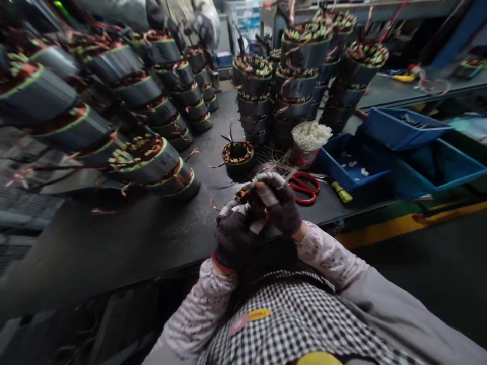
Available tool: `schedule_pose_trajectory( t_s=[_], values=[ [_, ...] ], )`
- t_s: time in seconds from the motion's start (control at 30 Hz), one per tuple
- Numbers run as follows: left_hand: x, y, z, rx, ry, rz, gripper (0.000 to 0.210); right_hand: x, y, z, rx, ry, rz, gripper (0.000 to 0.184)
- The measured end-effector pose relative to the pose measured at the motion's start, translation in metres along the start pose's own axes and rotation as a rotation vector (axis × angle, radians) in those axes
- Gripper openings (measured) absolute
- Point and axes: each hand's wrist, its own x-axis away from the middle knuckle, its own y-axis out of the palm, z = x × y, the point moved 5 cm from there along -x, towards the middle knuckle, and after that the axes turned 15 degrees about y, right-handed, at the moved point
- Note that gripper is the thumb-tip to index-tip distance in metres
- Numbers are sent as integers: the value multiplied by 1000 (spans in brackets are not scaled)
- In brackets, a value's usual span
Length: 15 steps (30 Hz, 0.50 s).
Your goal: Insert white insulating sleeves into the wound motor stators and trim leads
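Note:
At the front edge of the dark workbench, a motor stator (242, 193) with copper windings is mostly covered by my two gloved hands. My left hand (234, 230), in a dark glove with pale fingertips, is closed around its near left side. Bent over the windings from the right, my right hand (280, 205) is closed on the stator, with pale wrapping on its fingers. What the fingertips pinch is hidden. A small white piece (257, 226) shows between the palms. Just beyond stands another small stator (238, 156), and red-handled scissors (304, 187) lie beside my right hand.
Stacked stators (152, 162) fill the left side, with more stacks (297, 81) at the back. A tub of white sleeves or ties (310, 139) stands near a blue bin (352, 177) and a yellow-handled tool (341, 192). Another person (182, 20) is at the far side.

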Motion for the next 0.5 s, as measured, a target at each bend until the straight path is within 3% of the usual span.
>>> schedule_pose_trajectory(
  t_s=[0.07,0.17,0.23,0.3,0.37,0.5],
  values=[
    [0,-4,-2,12,-27,52,16,-13,-44,4,17,30,70,31],
    [-2,1,0,-32,-28,96,14,-42,-132,10,56,35,466,30],
    [-5,10,6,-111,-21,109,15,-68,-169,18,138,38,622,28],
    [-7,19,14,-197,-15,109,17,-92,-182,26,204,50,649,24],
    [-7,23,23,-257,30,113,24,-106,-180,33,201,55,606,21],
    [-3,2,26,-330,186,73,47,-102,-177,37,85,11,555,22]
  ],
)
